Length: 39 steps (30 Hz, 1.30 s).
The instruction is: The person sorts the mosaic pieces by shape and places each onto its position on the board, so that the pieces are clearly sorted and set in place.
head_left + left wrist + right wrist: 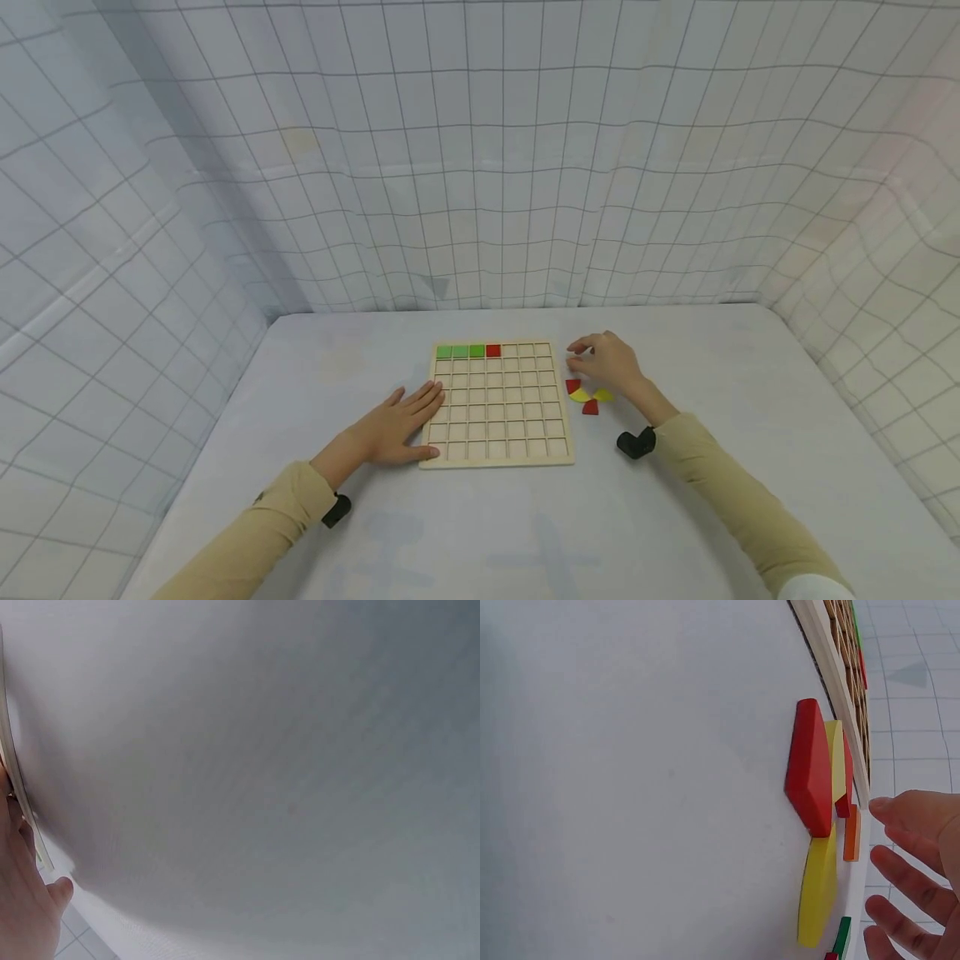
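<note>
A pale wooden grid board lies on the table. Its far row holds light green tiles, a darker green tile and a red tile. My left hand rests flat with fingers spread on the board's left edge. Just right of the board, my right hand hovers with loosely bent fingers, nothing visible between them. Near it lie red pieces and yellow pieces. The right wrist view also shows an orange piece and a green piece, which the hand hides in the head view.
The white table ends at a back edge by hanging white cloth with a grid pattern. More such cloth hangs at both sides. Dark wrist devices sit beneath both sleeves.
</note>
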Motion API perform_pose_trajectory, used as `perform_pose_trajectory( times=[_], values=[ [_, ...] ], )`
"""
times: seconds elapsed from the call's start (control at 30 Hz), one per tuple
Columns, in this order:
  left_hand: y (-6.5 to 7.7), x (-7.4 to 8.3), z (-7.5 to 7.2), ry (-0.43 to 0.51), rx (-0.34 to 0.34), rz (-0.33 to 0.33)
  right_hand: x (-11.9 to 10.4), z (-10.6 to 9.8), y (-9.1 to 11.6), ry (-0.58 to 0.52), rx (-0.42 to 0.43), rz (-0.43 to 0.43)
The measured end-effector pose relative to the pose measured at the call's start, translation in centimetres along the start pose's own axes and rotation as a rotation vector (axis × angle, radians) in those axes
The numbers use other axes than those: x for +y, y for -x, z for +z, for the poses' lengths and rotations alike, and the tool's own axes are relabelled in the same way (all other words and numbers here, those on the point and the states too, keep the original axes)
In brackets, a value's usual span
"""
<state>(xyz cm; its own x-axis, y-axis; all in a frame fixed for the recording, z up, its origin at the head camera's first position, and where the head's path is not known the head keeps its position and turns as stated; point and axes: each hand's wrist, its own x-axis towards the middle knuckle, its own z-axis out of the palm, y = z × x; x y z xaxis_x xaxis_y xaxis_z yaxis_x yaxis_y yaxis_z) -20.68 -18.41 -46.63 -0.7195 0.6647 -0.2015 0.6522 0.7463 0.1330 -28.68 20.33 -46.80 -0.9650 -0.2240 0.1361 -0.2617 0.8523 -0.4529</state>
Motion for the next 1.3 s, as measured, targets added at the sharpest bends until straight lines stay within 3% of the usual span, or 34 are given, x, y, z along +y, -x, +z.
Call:
perform_pose_trajectory(
  times=[0.37,0.83,1.3],
  values=[
    [0.0,-0.1,0.2,-0.01,-0.004,-0.005,0.6,-0.1,0.6,0.009,-0.034,0.027],
    [-0.1,-0.2,0.3,-0.007,-0.01,-0.003,1.0,-0.1,0.7,0.018,-0.093,-0.006],
    [0.0,0.0,0.1,0.01,-0.003,-0.005,1.4,-0.2,1.0,0.033,-0.073,-0.011]
  ],
)
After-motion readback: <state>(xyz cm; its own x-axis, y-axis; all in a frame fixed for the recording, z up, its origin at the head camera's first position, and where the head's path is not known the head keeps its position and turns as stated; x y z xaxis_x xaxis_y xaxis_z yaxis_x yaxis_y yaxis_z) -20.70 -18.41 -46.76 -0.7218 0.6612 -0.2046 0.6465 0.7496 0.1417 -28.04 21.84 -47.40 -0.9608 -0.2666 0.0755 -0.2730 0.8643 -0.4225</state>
